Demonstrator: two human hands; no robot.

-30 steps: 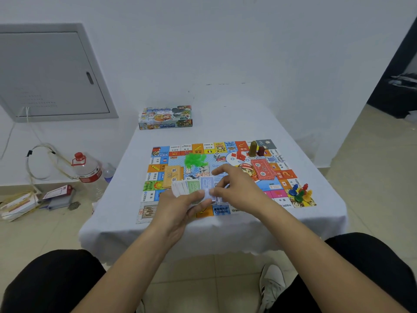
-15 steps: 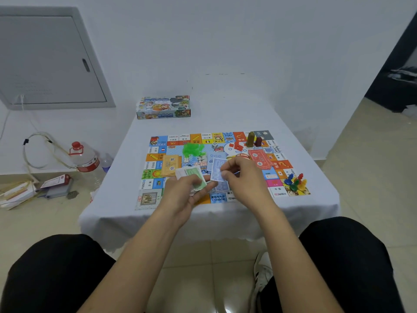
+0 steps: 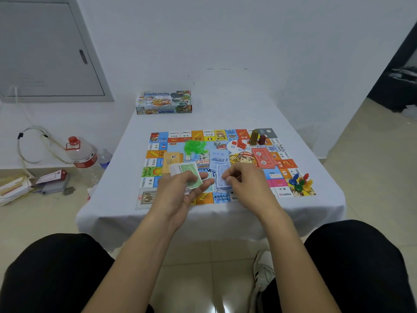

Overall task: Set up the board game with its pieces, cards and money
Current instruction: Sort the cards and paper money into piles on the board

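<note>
Setup looks well along: board (image 3: 225, 163) lies flat at frame centre on the bench (image 3: 112, 199), with orange cards (image 3: 172, 162), red cards (image 3: 263, 158), green houses (image 3: 194, 146), a die (image 3: 217, 143) and pawns (image 3: 301, 182) already on it; the money is not yet fully dealt. Left hand (image 3: 180, 193) grips a stack of notes (image 3: 188, 175), green on top; right hand (image 3: 244, 179), fingers curled, pinches blue notes (image 3: 222, 177) at the pile on the board. Box (image 3: 164, 102), upper centre of the bench, is closed, contents unseen.

We count one game board (image 3: 225, 164) on the bench (image 3: 225, 114), one game box (image 3: 164, 102), one white die (image 3: 217, 142) and two hands, the left (image 3: 178, 195) and the right (image 3: 246, 184). There is one orange card stack (image 3: 172, 162), one red card stack (image 3: 264, 158) and one pile of blue notes (image 3: 222, 177). We also see two tall pieces (image 3: 257, 137); the pawns (image 3: 300, 182) and the green bits (image 3: 194, 146) sit too clustered to count.
</note>
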